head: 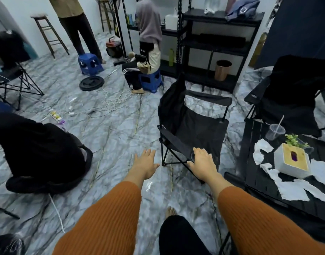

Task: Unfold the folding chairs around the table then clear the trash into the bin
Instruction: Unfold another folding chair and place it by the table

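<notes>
marbled grey floor carries the black folding chair, standing open at mid-scene, just left of the desk. the right hand lies on its near armrest, fingers straight and slightly apart. the left hand hangs just left of the chair, fingers spread, holding nothing. torn paper scraps lie on the desk around a tissue box and plastic cup. a second folding chair stands far right; a copper bin sits low in the far rack.
</notes>
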Tool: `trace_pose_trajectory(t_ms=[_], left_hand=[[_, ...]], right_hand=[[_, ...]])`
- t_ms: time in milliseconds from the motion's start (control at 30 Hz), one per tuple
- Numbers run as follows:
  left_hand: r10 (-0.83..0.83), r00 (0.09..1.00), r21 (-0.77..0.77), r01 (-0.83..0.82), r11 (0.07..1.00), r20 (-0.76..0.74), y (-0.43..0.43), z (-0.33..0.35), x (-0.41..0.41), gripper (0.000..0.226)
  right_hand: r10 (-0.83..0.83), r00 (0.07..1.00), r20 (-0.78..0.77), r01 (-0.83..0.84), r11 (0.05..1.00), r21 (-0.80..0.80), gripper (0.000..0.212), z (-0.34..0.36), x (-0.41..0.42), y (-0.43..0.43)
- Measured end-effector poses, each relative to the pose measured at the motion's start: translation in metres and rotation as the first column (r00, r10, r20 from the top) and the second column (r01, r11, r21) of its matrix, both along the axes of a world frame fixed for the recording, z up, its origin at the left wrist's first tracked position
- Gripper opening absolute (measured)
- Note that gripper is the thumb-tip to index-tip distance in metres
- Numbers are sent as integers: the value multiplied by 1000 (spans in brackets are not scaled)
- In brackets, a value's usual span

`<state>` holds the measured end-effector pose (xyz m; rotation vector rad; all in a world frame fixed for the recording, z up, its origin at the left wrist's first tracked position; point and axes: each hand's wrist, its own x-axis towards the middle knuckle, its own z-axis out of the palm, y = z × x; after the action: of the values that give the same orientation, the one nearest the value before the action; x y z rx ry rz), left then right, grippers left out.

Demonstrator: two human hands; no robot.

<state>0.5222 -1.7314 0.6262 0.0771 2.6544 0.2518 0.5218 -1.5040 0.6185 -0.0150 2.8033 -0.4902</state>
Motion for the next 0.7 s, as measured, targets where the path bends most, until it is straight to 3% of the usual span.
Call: trace_pose_trajectory(t_ms=[367, 700], left_hand=[[-29, 997, 29, 32, 999, -78, -38, 14, -239, 65], [-151, 986, 13, 152, 988, -65, -73, 16, -414, 64]], right_hand=[[-53, 998, -28, 52, 998, -42, 60, 13, -224, -38], [-202, 978, -42, 201, 979, -34, 59, 13, -367, -67]])
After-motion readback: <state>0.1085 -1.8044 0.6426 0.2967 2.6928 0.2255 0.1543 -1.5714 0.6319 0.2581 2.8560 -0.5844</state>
